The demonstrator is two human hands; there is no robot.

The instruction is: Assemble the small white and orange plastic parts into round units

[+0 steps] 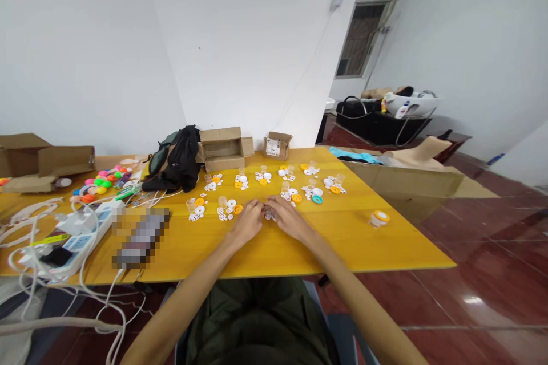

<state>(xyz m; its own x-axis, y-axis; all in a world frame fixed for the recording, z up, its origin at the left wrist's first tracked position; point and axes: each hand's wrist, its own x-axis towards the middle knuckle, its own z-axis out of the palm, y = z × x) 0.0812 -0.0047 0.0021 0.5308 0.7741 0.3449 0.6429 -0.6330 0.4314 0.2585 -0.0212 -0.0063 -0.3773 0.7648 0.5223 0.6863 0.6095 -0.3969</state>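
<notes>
My left hand (249,220) and my right hand (286,217) meet over the middle of the yellow table (338,242), fingers curled inward. Between the fingertips shows a small greyish-white piece (269,213), too small and partly covered to name. Just left of my left hand lie an orange ring lid (238,210), a white disc (232,203) and a clear plastic cup (222,202). Past my right hand are another orange ring (297,198), a teal ring (317,199) and white perforated gear-like pieces (286,195).
Several similar clusters of cups, rings and white pieces are spread behind my hands. An orange-lidded clear jar (379,218) stands at the right. To the left are a phone (143,238), a power strip (92,234) with cables, and colourful balls (105,179). Cardboard boxes (222,148) line the wall.
</notes>
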